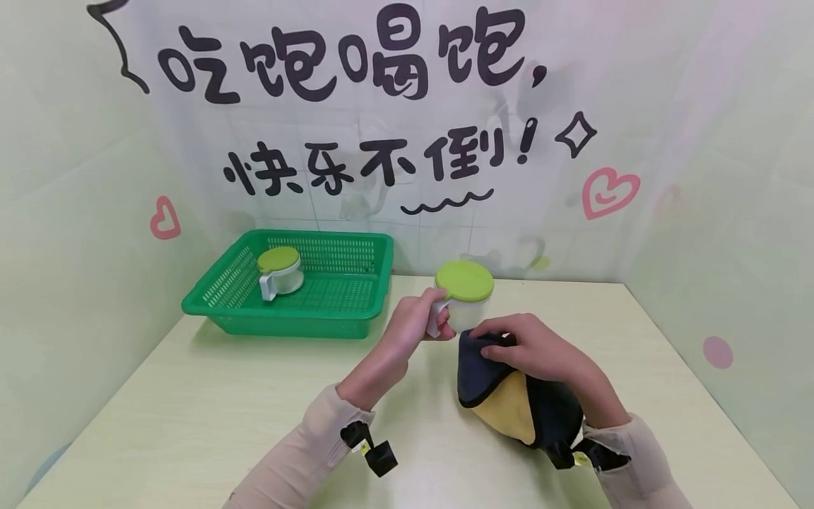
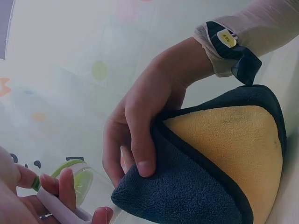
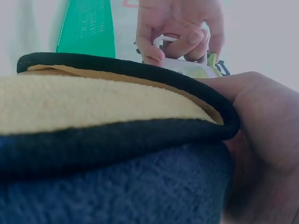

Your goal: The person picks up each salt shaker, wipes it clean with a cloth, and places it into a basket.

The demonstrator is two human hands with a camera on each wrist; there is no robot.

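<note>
Handle (image 1: 434, 325) gripped in left fingers (image 1: 448, 330), lidded jar (image 1: 470, 311) just right of them; right fingers (image 1: 492, 325) pinch folded cloth (image 1: 505, 410) beneath them. Risk: one-sided hold may let jar twist if cloth presses its wall.

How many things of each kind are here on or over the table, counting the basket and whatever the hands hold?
Lime-lidded jars with handles: 2
Green plastic basket: 1
Navy-and-yellow cloth: 1
Total: 4
</note>
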